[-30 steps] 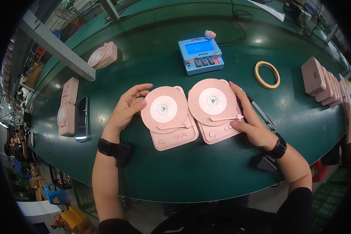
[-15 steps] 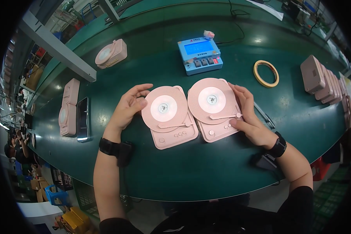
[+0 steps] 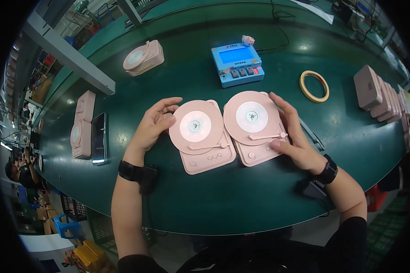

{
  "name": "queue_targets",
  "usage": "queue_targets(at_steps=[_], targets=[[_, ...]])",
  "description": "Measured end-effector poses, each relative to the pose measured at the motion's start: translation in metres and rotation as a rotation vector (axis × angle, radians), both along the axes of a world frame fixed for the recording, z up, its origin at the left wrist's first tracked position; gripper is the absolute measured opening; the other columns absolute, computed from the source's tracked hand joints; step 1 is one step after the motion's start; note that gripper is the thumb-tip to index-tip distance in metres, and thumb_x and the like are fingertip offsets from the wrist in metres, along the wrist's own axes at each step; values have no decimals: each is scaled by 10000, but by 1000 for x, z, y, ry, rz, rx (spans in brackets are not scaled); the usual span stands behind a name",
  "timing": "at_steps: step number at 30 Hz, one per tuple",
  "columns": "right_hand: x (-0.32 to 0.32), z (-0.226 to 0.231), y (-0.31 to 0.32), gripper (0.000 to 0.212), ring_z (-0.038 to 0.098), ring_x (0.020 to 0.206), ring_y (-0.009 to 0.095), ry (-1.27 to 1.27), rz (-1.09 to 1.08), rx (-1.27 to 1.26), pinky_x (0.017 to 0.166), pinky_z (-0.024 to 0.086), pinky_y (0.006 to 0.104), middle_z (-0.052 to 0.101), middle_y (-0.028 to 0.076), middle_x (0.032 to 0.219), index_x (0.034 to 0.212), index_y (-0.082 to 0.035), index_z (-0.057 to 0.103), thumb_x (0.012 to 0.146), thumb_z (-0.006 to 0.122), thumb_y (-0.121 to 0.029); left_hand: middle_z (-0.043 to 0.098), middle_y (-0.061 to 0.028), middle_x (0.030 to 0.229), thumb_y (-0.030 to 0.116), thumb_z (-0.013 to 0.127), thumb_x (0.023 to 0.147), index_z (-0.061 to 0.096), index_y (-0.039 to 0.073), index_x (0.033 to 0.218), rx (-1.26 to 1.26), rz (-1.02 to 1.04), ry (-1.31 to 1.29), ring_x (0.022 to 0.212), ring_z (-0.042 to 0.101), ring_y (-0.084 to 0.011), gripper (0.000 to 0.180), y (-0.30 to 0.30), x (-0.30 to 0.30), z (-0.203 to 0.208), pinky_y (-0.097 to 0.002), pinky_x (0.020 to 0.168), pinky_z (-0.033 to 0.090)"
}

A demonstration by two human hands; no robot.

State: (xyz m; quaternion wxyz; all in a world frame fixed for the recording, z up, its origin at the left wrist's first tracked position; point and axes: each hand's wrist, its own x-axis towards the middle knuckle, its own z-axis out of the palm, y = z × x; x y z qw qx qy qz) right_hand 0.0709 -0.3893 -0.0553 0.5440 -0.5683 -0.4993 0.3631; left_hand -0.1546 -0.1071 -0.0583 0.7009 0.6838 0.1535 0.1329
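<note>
Two pink toy record players lie side by side on the green table, each with a ridged disc, a white centre label, a tonearm and small round knobs. My left hand (image 3: 157, 123) is beside the left record player (image 3: 202, 157), its thumb at the disc's left edge and its fingers loosely bent and apart. Around the right side of the right record player (image 3: 248, 116) my right hand (image 3: 296, 139) is closed, thumb over the front knobs and fingers along the far side. Both players touch or nearly touch each other.
Behind them stands a blue device with a lit screen (image 3: 236, 57). A yellow tape roll (image 3: 314, 86), metal tweezers (image 3: 312, 134) and a row of pink units (image 3: 369, 86) are at right. On the left are a phone (image 3: 99, 139), pink players (image 3: 82, 125) and a grey post (image 3: 73, 52); another player (image 3: 143, 58) sits farther back.
The view has shifted slightly, so most things appear a little farther right. The pink player at the back left has moved farther right than its surroundings. Both hands keep their places at the two players.
</note>
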Motion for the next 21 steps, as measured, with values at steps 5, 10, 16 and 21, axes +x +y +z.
queue_targets(at_steps=[5,10,16,21], targets=[[1,-4,1,1044,196,1393,301,-211,-5,64,1139,146,418,119,177,1516,1460,-79,84,694,766,-274,543,-77,1096,190,651,843,447,-10,1300,2,-3,1,966,558,-111,539,1,0,0,-217,827,460],[1,-4,3,1186,208,1391,310,-369,-2,85,1137,182,425,132,163,1516,1448,-89,105,570,885,-256,533,-69,1084,158,636,850,450,-9,1299,0,-7,-11,935,560,-96,514,1,2,2,-201,789,470],[15,-4,2,1183,260,1371,321,-253,0,94,1131,215,418,149,157,1512,1447,-90,110,571,891,-231,533,-62,1087,150,637,851,445,-6,1305,1,-10,-24,941,560,-94,517,0,3,1,-202,783,470],[9,5,-4,1192,314,1341,305,-228,-111,32,1111,254,404,237,185,1465,1434,-45,151,541,900,-294,534,-54,1092,135,637,853,443,-4,1306,-40,-31,-37,946,561,-95,512,-2,0,-6,-205,777,471]])
